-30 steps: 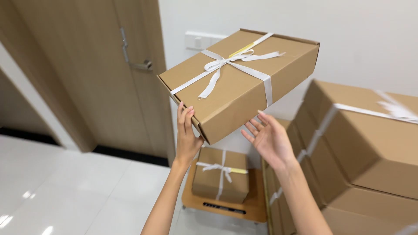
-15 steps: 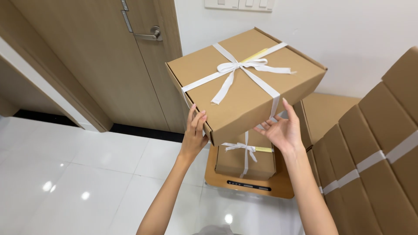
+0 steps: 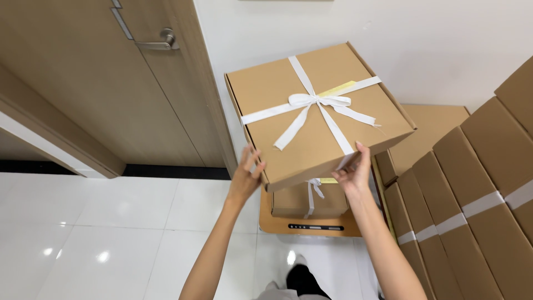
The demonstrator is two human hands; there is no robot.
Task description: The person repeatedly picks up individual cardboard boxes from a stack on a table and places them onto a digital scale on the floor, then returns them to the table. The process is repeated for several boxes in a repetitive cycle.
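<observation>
**Cardboard box held up between two bare hands**

The left hand (image 3: 246,179) presses its spread fingers against the near left corner of a flat cardboard box (image 3: 316,114); the right hand (image 3: 353,172) cups the near right edge, fingers curled onto the side wall. Both hands grip only the edge nearest the body, so most of the box reaches out beyond the fingertips, tilted with its far side higher. A white ribbon (image 3: 311,101) crosses the lid and is tied in a bow at the middle, above and ahead of both hands. Directly below the hands, a smaller ribboned box (image 3: 308,200) sits on a low orange platform (image 3: 311,226). To the outside of the right hand stands a row of larger boxes (image 3: 472,189) banded with white tape. Beyond the left hand is a wooden door (image 3: 100,83) with a lever handle.

Risk, as judged: with support confined to one edge, the box's weight could pivot it out of the fingers, dropping it onto the smaller box underneath. The loose ribbon tails could also snag on the right hand's fingers.
</observation>
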